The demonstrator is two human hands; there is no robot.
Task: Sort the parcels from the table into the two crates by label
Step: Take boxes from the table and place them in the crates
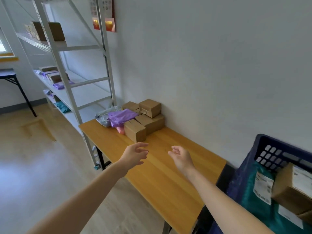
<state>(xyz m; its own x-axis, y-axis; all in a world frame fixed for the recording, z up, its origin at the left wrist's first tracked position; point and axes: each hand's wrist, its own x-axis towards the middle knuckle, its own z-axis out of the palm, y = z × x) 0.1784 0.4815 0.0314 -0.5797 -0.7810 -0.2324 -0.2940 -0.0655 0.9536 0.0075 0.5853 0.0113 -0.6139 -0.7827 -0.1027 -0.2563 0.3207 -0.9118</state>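
Fingers (142, 145): loosely spread and lightly curled on both hands, gripping nothing and touching nothing.
Left hand (135, 155): stretched out above the middle of the table (160, 179), fingertips just short of the nearest cardboard box (135, 130).
Right hand (183, 157): level with the left above the table, palm turned inward, a clear gap between the two hands.
Parcels: heaped at the table's far end against the wall, with stacked cardboard boxes (150, 115), a purple bag (120, 117), a grey bag (103, 118) and a pink parcel (120, 130) tucked under the purple one.
Blue crate (263, 144): off the table's near right end, by the wall, holding a teal bag (251, 196) with a white label and a labelled box (290, 191).
Metal rack (67, 78): just beyond the table's far left corner, with more boxes and bags lying on its shelves.
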